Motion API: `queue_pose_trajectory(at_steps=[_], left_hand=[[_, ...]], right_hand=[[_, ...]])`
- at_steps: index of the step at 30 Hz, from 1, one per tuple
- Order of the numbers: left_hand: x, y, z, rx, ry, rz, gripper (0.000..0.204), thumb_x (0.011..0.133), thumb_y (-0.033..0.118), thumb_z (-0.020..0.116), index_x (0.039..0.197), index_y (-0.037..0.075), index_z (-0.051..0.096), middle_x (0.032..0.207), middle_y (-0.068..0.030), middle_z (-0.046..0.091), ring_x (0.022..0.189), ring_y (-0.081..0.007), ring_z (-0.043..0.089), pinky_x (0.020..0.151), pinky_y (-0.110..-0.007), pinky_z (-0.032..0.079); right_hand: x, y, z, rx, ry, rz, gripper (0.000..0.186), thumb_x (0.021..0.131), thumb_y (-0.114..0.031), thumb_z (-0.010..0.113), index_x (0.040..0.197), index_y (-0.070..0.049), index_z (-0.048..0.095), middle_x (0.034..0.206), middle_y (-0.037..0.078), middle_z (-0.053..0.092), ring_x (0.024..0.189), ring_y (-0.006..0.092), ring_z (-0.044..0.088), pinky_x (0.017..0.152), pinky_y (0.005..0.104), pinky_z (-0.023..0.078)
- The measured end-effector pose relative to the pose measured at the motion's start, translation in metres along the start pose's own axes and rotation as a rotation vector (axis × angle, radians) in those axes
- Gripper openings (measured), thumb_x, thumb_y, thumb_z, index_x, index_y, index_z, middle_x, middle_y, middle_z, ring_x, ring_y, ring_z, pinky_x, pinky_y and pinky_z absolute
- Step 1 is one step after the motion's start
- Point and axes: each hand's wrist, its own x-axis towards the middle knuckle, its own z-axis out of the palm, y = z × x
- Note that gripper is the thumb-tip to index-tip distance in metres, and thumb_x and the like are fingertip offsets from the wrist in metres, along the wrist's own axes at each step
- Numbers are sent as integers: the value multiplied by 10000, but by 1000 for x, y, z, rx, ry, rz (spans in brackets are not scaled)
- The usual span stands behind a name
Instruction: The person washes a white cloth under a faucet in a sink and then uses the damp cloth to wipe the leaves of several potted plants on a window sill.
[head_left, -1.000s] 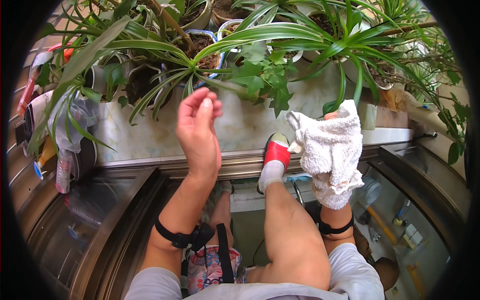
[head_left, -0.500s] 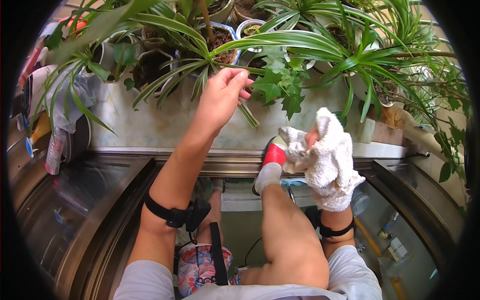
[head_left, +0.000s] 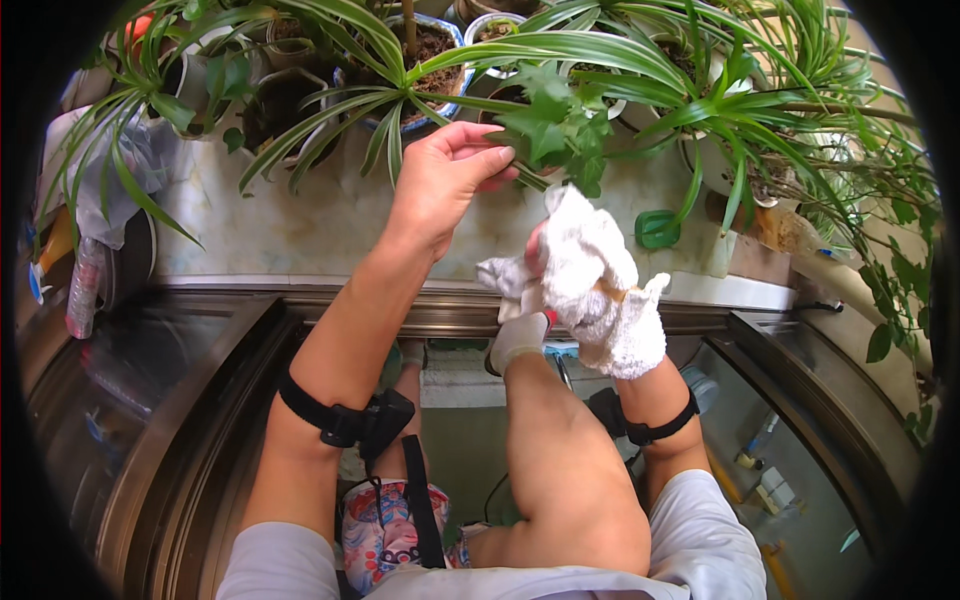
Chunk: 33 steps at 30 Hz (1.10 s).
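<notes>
Crumpled white terry cloth (head_left: 580, 265) near lobed green ivy leaves (head_left: 546, 128)

A small green plastic piece (head_left: 657, 229) sits on the pale marbled sill (head_left: 300, 225), near the drooping leaves of a spider plant (head_left: 712, 108) toward the right. At the left, a translucent plastic bag (head_left: 98, 212) hangs just above a clear ribbed bottle (head_left: 84, 290), while a dark soil-filled pot (head_left: 285, 108) stands farther along. Brown metal window tracks (head_left: 430, 314) run below the sill's front edge.
</notes>
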Motion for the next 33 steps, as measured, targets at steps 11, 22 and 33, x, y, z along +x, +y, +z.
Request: queue_pose_trajectory(at_steps=[11,22,33], left_hand=[[-9,-17,14,-64,24,82,284,844,-3,628,1126,-28,625,959,-73,673,852,-93,610,785,-215,485],[-17,-11,17,-299,-43,-35,428,786,-31,437,1194,-105,541,1033,-140,636,938,-164,592,889,-283,446],[-10,-14,15,-486,-128,-55,436,802,15,427,1219,-93,495,1097,-133,579,996,-189,552,951,-305,409]], right_hand=[[34,-2,-9,-1349,114,-802,449,874,-172,575,1286,-43,454,1229,126,522,1113,229,516,945,328,418],[38,-1,-13,-1163,62,-516,498,882,-129,531,1359,-59,405,1343,143,443,1180,267,484,1017,355,381],[39,15,-36,-1096,174,-480,601,723,-93,721,1271,-41,479,1237,191,515,1147,315,508,1010,387,388]])
